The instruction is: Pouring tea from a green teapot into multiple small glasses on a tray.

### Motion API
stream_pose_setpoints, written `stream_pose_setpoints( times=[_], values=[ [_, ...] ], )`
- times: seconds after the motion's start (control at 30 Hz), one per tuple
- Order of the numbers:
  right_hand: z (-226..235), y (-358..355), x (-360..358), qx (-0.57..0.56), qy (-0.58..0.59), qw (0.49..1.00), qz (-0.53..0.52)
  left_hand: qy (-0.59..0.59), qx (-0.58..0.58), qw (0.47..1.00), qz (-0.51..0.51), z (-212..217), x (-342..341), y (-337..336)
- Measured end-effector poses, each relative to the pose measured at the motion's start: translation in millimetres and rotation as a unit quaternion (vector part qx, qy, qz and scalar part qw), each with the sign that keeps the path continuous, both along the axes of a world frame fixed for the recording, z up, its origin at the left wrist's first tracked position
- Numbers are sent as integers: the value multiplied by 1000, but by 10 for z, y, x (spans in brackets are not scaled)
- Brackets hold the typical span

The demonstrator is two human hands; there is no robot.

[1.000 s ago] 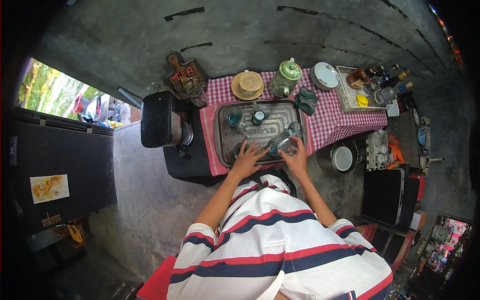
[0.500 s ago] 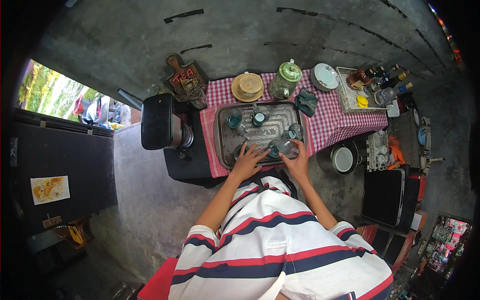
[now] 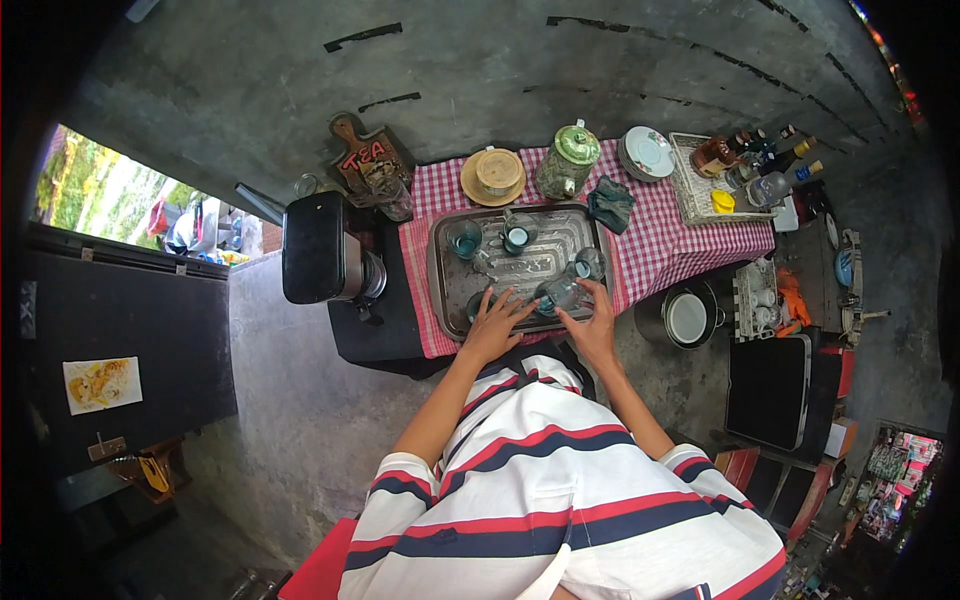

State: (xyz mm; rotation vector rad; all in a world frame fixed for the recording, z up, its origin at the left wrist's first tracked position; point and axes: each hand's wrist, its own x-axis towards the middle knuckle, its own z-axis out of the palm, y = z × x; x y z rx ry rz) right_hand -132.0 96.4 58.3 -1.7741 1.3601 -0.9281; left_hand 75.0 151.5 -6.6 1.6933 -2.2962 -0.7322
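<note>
A grey metal tray (image 3: 445,240) lies on a red-and-white checked cloth (image 3: 670,240). Several clear glasses stand on it: two at the back (image 3: 465,240) (image 3: 518,234) and one at the right (image 3: 588,264). My left hand (image 3: 497,318) rests spread on the tray's near edge, fingers apart, beside a low glass (image 3: 480,300). My right hand (image 3: 592,325) grips a glass lying on its side (image 3: 558,294) near the tray's front.
Behind the tray stand a green lidded jar (image 3: 568,160), a straw coaster with a cup (image 3: 495,175), stacked plates (image 3: 646,152), a dark cloth (image 3: 610,203) and a basket of bottles (image 3: 745,165). A black appliance (image 3: 318,248) sits left; a pot (image 3: 688,318) right.
Both hands have shifted slightly forward over the tray's near edge. My right hand has closed on the tilted glass; my left has spread flat.
</note>
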Motion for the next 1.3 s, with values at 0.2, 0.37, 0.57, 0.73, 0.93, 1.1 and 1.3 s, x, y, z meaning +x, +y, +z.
stream_pose_setpoints(
  times=[0.2, 0.37, 0.57, 0.73, 0.93, 1.1, 1.3],
  values=[
    [24, 8, 36, -32, 7, 999, 9, 5, -1, 1000, 4, -5, 2, 2],
    [47, -5, 45, -23, 9, 1000, 9, 1, 7, 1000, 0, 23, -11, -12],
    [101, 10, -1, -44, 35, 998, 24, 5, -4, 1000, 2, -8, -4, 12],
    [133, 46, -13, -42, 28, 999, 11, 10, -8, 1000, 1, -28, 4, 4],
    [182, 29, 7, -44, 30, 998, 15, 13, -10, 1000, 2, -33, 10, 17],
    [147, 6, -1, -47, 49, 998, 19, 14, -9, 1000, 1, -20, 12, 7],
    [173, 10, 14, -30, 50, 998, 5, 10, -3, 1000, -1, -11, 18, 1]
  ],
)
